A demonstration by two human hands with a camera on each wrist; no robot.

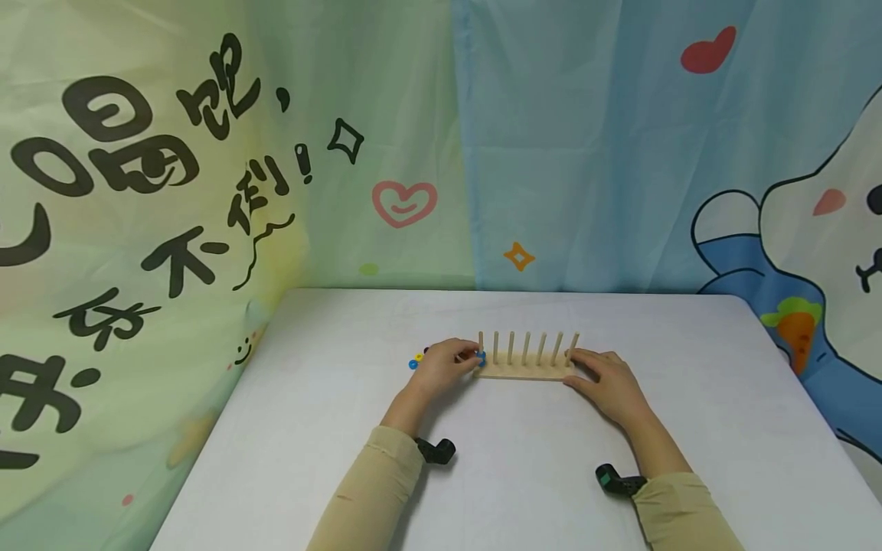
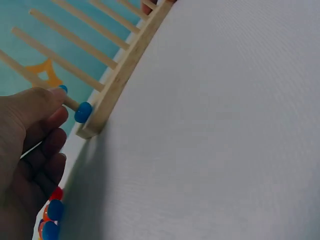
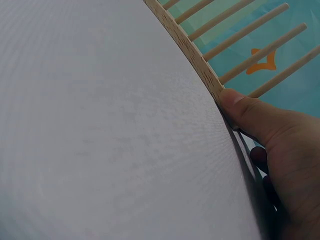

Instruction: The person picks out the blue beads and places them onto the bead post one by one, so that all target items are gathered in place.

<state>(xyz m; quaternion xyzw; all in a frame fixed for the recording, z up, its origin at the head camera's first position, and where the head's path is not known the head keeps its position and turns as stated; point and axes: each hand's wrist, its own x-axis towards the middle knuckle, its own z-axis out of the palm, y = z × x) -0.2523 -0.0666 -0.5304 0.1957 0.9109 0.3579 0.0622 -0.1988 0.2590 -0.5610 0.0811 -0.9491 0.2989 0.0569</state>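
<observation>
One blue bead (image 2: 63, 89) pinched in left hand (image 1: 442, 365), at left end peg (image 1: 481, 340) of wooden rack (image 1: 524, 373) on white table (image 1: 524, 459). Sits above second blue bead (image 2: 83, 112). Grips rack's right end with right hand (image 1: 610, 385). More beads (image 1: 413, 364) bunched left of rack.

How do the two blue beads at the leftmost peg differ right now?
The lower blue bead sits low on the leftmost peg, untouched, while the upper blue bead is pinched by the left hand. The lower blue bead shows nearly whole; the upper blue bead is mostly hidden by the hand, so I cannot tell if it is threaded. Both are blue.
</observation>
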